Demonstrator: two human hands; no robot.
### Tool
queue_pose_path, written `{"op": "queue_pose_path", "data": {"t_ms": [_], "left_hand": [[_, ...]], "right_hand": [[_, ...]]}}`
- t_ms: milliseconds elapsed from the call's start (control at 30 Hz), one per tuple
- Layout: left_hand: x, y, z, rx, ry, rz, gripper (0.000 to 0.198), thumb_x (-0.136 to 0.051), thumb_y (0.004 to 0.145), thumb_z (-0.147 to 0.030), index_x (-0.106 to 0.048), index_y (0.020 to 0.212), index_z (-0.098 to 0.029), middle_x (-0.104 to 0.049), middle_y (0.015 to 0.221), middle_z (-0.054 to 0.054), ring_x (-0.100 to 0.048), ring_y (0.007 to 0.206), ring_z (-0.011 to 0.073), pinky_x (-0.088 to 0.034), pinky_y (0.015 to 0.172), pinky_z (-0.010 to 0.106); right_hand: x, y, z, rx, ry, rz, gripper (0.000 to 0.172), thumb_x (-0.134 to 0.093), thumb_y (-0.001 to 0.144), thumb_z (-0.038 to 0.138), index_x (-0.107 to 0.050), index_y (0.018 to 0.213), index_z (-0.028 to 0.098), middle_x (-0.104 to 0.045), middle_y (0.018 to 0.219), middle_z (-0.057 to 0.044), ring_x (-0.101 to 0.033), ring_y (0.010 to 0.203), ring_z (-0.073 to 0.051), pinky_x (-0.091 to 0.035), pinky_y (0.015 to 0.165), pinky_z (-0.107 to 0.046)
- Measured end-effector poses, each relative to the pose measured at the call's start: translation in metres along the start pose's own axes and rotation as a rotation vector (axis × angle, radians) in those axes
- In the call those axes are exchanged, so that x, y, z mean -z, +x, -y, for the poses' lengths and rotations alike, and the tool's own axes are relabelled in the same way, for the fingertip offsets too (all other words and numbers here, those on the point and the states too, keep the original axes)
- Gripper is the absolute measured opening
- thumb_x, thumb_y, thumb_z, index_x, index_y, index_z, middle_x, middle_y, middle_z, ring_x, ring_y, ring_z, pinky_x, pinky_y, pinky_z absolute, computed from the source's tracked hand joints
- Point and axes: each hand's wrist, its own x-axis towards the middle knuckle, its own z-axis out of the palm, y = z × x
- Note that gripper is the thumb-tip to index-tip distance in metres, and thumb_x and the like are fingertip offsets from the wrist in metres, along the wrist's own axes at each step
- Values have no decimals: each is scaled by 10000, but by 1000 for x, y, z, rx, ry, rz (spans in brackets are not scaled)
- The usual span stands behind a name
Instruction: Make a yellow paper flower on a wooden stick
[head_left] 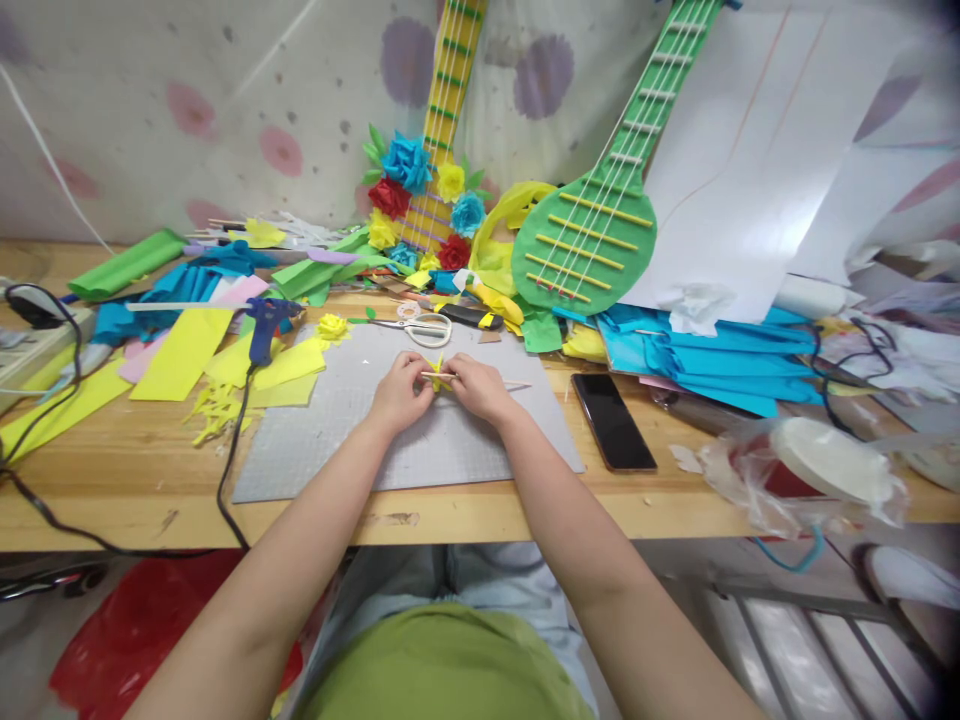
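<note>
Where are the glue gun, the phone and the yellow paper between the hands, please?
Glue gun (264,325), head view, on its body.
Phone (613,422), head view, on its screen.
Yellow paper (439,366), head view, on its upper part.

The desk (457,515) is smooth, lightly varnished wood, its grain showing and its finish scuffed at the front edge. The cutting mat (352,445) is dull grey, and over it are a thin stick (441,376), seemingly matt wood, and a yellow paper piece (438,388). Toward the desk's right edge, the smartphone (613,422) has a glossy, glass-like black face, the clear bag (870,495) is shiny, crinkled plastic, and the blue crepe paper (712,355) is matt and creased. The glue gun (264,330) is blue plastic; the scissors (429,328) have smooth white plastic handles. Along the back edge, 1 green lute (585,245) wears matt, faintly wrinkled paper.
</note>
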Motion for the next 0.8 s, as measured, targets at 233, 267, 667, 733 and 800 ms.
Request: {"op": "queue_pose_path", "data": {"t_ms": [233, 267, 667, 733, 800], "left_hand": [[1, 2, 5, 63, -47, -37, 127, -516, 754, -261, -592, 799, -170, -484, 933, 35, -484, 661, 86, -440, 660, 255], [1, 2, 6, 77, -70, -47, 123, -527, 749, -264, -598, 790, -171, -484, 927, 33, -480, 653, 82, -439, 657, 254], [1, 4, 19, 116, -223, -24, 117, -594, 706, -283, -601, 732, -169, -504, 843, 16, -495, 693, 91, -437, 662, 244], [1, 4, 19, 115, -223, -21, 129, -593, 707, -294, -596, 734, -168, -500, 841, 15, -495, 689, 90, -437, 659, 244], [1, 3, 19, 112, -223, -22, 145, -589, 711, -308, -592, 743, -167, -493, 852, 16, -496, 687, 88, -439, 657, 244]], "right_hand": [[5, -2, -6, -15, 196, -171, 219, -465, 812, 393, -550, 896, 210, -599, 870, 10, -525, 746, -107, -351, 646, -205], [6, -2, -6, -43, 198, -204, 213, -436, 829, 378, -549, 894, 210, -604, 861, 10, -524, 740, -106, -348, 647, -206], [6, -3, 0, -60, 40, -106, 189, -466, 816, 347, -601, 788, 219, -646, 765, 20, -534, 676, -106, -308, 598, -213], [5, -3, 1, -59, 52, -107, 199, -474, 813, 364, -605, 782, 218, -649, 765, 21, -542, 683, -102, -314, 606, -210], [4, -3, 2, -52, 67, -112, 231, -484, 804, 409, -607, 772, 216, -651, 760, 22, -551, 695, -101, -316, 608, -207]]}}
